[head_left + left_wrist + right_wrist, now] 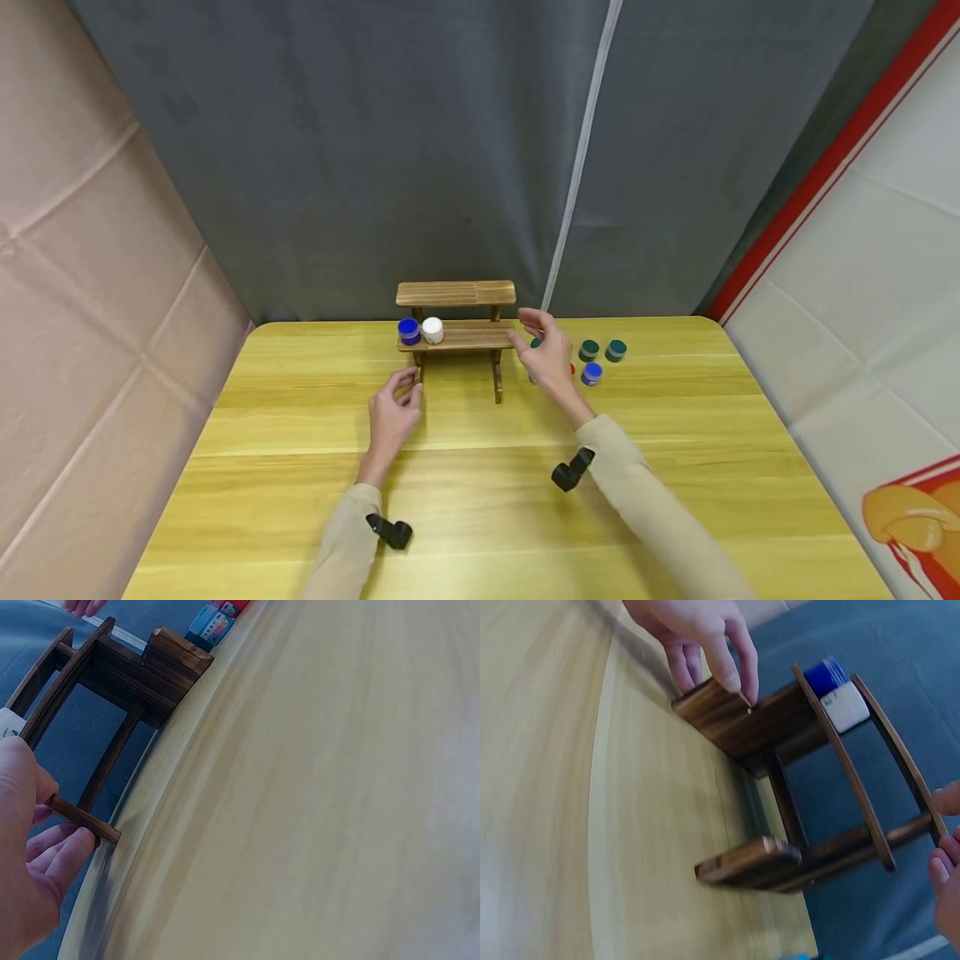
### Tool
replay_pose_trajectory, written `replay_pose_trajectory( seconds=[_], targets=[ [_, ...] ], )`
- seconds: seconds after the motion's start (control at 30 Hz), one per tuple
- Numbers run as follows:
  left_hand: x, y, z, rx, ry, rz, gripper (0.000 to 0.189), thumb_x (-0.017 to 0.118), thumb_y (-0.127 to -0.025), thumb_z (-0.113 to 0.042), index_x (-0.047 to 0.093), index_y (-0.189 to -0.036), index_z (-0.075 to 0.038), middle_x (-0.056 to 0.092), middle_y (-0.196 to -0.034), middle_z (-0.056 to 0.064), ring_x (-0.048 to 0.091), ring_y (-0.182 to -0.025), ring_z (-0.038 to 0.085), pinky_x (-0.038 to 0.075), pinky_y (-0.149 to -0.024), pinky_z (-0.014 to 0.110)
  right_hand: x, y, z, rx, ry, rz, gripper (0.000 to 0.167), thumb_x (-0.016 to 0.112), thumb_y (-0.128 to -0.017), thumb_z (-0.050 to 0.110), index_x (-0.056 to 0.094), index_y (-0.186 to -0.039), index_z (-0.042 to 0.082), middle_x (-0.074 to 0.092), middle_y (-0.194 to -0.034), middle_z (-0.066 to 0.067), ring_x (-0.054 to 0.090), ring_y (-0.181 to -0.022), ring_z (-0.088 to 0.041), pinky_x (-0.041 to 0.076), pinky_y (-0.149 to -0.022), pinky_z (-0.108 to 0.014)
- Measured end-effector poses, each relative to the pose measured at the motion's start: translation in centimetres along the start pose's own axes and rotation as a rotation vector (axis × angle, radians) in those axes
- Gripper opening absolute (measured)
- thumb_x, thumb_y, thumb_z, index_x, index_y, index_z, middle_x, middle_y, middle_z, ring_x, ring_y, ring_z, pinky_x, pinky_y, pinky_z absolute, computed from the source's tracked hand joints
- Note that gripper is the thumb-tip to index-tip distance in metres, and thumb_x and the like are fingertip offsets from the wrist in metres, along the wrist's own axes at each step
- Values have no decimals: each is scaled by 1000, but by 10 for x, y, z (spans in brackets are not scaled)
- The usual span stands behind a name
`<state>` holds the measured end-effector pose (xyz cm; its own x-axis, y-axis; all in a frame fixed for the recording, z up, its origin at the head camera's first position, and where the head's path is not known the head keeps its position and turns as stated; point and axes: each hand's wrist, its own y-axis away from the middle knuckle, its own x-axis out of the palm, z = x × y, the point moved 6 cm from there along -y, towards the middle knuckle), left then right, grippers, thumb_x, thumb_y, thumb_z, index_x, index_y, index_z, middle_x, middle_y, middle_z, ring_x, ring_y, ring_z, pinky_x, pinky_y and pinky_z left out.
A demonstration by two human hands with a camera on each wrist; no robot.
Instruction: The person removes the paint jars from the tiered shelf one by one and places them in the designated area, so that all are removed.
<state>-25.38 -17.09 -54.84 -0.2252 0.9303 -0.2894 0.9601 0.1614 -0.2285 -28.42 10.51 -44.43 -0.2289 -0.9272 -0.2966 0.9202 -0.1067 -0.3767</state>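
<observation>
A small two-tier wooden stand (476, 336) stands upright near the table's back edge. A blue-lidded jar (408, 332) and a white jar (432, 331) sit side by side at the left of its lower shelf. My left hand (393, 414) grips the stand's left leg; in the left wrist view the thumb and fingers lie on either side of the wooden foot (86, 819). My right hand (549, 357) is by the stand's right end, its fingers loosely bent and thumb apart from them. Its thumb is close to the shelf end; contact is unclear.
Right of the stand are dark green-lidded jars (588, 350), a blue-lidded jar (592, 373) and a red jar (231, 607), partly hidden by my right hand in the head view. A grey curtain (420, 167) hangs behind the wooden table (480, 500).
</observation>
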Motion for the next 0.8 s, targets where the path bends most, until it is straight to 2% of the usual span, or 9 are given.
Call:
replay_pose_trajectory(
  seconds=[0.3, 0.5, 0.7, 0.8],
  targets=[
    [2, -1, -1, -19, 3, 4, 32, 70, -97, 0, 71, -129, -1, 74, -122, 26, 77, -108, 43, 66, -93, 35, 27, -4, 15, -18, -67, 19, 38, 78, -92, -2, 66, -128, -8, 69, -128, -27, 67, -120, -43, 60, -108, -51],
    [2, -3, -2, -15, -9, 6, 32, 69, -97, -1, 72, -129, -1, 74, -121, 25, 77, -107, 42, 66, -92, 35, 48, -5, 23, -5, -75, 44, 39, 77, -93, -1, 66, -130, -8, 69, -130, -24, 68, -122, -42, 60, -110, -44],
    [1, -3, -2, -4, -11, -2, 32, 70, -96, -1, 72, -128, 2, 75, -120, 25, 77, -106, 42, 66, -92, 35, 64, -5, 31, -67, -74, 93, 40, 78, -93, 1, 66, -130, -7, 69, -130, -25, 69, -121, -43, 61, -110, -45],
    [1, -3, -3, 6, -11, -8, 31, 70, -96, -1, 72, -127, 1, 75, -118, 25, 77, -105, 42, 67, -91, 36, 71, -6, 32, -68, -84, 112, 41, 78, -93, 0, 65, -132, -8, 68, -131, -26, 67, -124, -45, 60, -111, -45]
  ],
)
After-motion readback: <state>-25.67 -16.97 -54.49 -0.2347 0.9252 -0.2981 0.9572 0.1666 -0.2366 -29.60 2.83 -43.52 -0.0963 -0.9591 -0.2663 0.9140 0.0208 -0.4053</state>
